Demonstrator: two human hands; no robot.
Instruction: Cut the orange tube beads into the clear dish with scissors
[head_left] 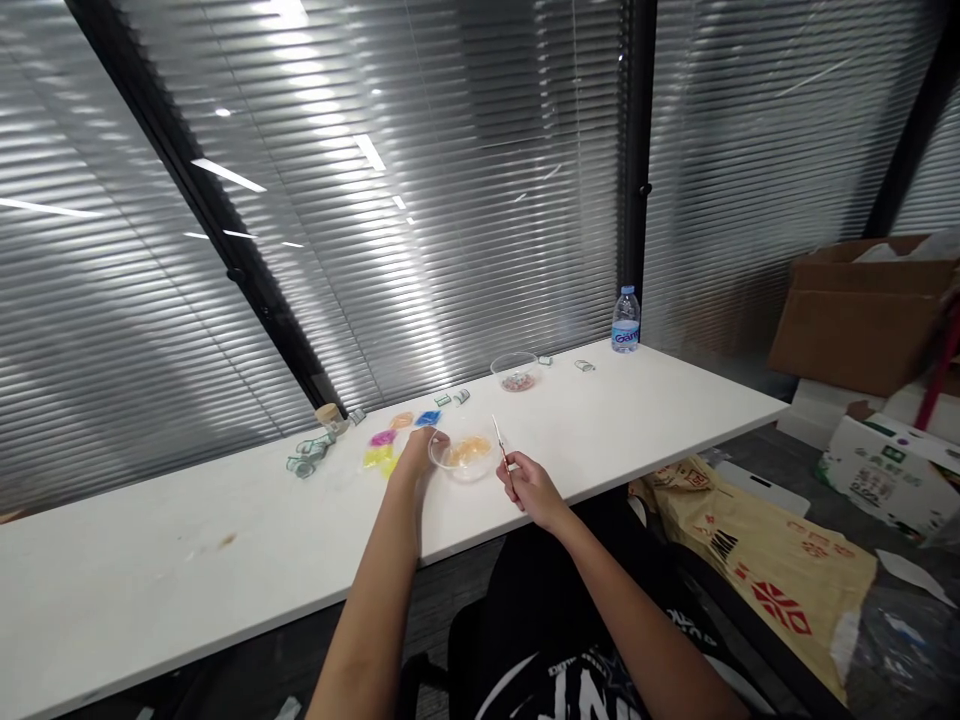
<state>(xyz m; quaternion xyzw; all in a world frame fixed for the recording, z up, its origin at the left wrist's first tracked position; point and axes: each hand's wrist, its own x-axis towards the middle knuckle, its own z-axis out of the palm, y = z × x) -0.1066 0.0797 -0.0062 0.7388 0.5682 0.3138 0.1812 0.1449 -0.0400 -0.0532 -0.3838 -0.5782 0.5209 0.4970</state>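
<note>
Left hand (424,449) sits on the left rim of a clear bowl (466,459) with orange bits inside; fingers are bent over the edge, but it's too small to tell whether they pinch it or just rest there; right hand (526,486) is closed around a thin tool (499,438), its tip pointing up and away, just right of the bowl and over its far edge; can't make out what the tool is.

The bowl stands on the white table (187,560), near the front edge, between both hands; just left of it are small coloured packets: yellow (379,458), pink (382,438), orange (401,420), blue (428,418); further left are some clear-green bits (306,458) and a small cork-topped jar (328,415).

Further back is a second clear bowl (514,371) with reddish contents; a water bottle (625,320) stands upright at the far end by the blinds (487,200).

On the floor to the right are a brown paper bag (757,560), a white carton (889,465) and a cardboard box (862,315) behind it.
</note>
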